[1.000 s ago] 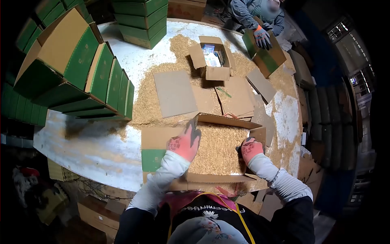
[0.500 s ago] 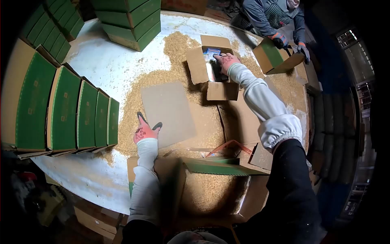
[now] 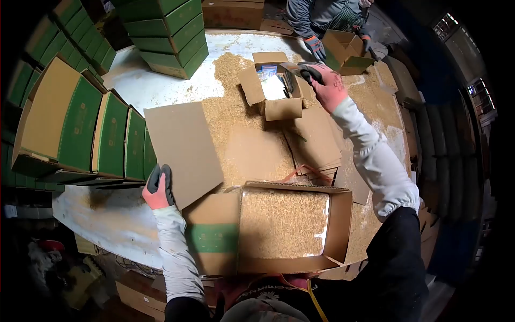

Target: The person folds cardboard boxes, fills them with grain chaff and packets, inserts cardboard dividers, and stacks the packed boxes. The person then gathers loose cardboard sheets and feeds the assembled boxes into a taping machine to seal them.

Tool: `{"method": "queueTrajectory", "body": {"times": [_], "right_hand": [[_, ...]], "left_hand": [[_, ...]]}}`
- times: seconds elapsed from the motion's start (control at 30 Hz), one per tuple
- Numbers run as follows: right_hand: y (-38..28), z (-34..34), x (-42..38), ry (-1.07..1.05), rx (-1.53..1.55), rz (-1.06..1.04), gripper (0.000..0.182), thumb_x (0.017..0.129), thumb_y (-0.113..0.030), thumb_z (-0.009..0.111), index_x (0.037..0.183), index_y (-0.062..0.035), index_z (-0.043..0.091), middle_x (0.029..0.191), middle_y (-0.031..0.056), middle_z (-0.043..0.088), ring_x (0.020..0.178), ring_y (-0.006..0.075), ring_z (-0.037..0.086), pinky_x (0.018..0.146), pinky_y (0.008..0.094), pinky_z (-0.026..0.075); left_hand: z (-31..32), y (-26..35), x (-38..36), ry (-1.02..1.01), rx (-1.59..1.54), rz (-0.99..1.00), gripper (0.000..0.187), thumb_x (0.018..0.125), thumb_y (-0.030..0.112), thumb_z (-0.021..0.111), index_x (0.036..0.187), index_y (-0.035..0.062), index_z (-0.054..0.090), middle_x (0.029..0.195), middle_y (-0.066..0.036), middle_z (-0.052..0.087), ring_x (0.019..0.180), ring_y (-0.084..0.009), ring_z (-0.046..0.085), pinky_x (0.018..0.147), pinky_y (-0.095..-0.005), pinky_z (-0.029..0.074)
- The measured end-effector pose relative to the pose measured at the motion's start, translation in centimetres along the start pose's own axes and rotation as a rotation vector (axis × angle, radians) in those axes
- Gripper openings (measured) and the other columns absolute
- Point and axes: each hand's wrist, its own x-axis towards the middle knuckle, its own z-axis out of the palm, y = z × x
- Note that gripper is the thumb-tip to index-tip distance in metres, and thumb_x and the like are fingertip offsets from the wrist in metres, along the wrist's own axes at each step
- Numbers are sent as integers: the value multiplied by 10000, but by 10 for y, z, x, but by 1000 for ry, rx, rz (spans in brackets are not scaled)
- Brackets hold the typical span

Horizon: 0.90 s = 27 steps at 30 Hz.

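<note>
My left hand (image 3: 158, 188), in a pink and dark-grey glove, grips the lower left edge of a flat cardboard sheet (image 3: 185, 153), which is raised and tilted. My right hand (image 3: 326, 88), gloved alike, is closed beside a small open carton (image 3: 283, 109). A thin greyish piece shows at its fingertips, too blurred to name. Inside the carton are blue-and-white packets (image 3: 267, 71), a white sheet and dark items. Close to my body stands an open green-and-brown box (image 3: 339, 225) with grain-like husks (image 3: 284, 225) filling its bottom.
Green boxes (image 3: 80, 112) stand in rows on the left, with a taller stack (image 3: 166, 40) behind. Husks are scattered over the white table (image 3: 107, 214). Flat cardboard pieces (image 3: 316, 142) lie right of centre. Across the table, a co-worker's gloved hands (image 3: 315, 47) are at another open box (image 3: 351, 51).
My left hand has gripped and lifted the cardboard sheet, moving it left and toward me. My right hand has come up out of the small carton. The co-worker's box has turned upright.
</note>
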Motion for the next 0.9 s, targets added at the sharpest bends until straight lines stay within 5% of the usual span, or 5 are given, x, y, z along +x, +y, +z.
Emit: {"method": "queueTrajectory", "body": {"times": [0.2, 0.4, 0.57, 0.73, 0.9], "right_hand": [[-144, -39, -187, -357, -310, -472, 450, 654, -272, 643, 1043, -87, 512, 1092, 77, 505, 1065, 286, 437, 885, 424, 339], [-107, -114, -285, 443, 159, 285, 467, 727, -171, 533, 1154, -3, 444, 1189, 153, 439, 1132, 282, 385, 957, 355, 275], [-107, -108, -338, 313, 275, 386, 374, 760, -109, 490, 1111, 19, 471, 1122, 158, 491, 1057, 259, 465, 902, 316, 345], [-111, -81, -367, 121, 579, 528, 329, 776, -110, 512, 1083, 9, 496, 1090, 135, 520, 959, 241, 530, 816, 309, 418], [-41, 13, -403, -49, 1345, 947, 470, 799, -229, 529, 1201, -32, 384, 1163, 104, 465, 1007, 255, 493, 726, 345, 465]], "left_hand": [[-28, 137, -48, 29, -322, 234, 329, 767, 7, 526, 1069, -114, 482, 991, -177, 563, 871, -209, 567, 787, -295, 456], [-14, 230, -140, -921, 386, 1306, 368, 621, 159, 687, 946, 63, 542, 896, -147, 567, 691, -259, 577, 562, -293, 472], [47, 170, -182, -1425, 800, 1643, 341, 657, 126, 545, 997, 140, 532, 799, -37, 462, 696, -172, 519, 505, -297, 432], [51, 115, -155, -1854, 685, 542, 343, 823, 228, 476, 1123, 63, 479, 1229, -128, 417, 1030, -240, 495, 775, -278, 454], [8, 87, -99, -880, -271, -229, 479, 862, 372, 407, 1203, 35, 401, 1125, -121, 493, 959, -211, 518, 776, -362, 437]]}}
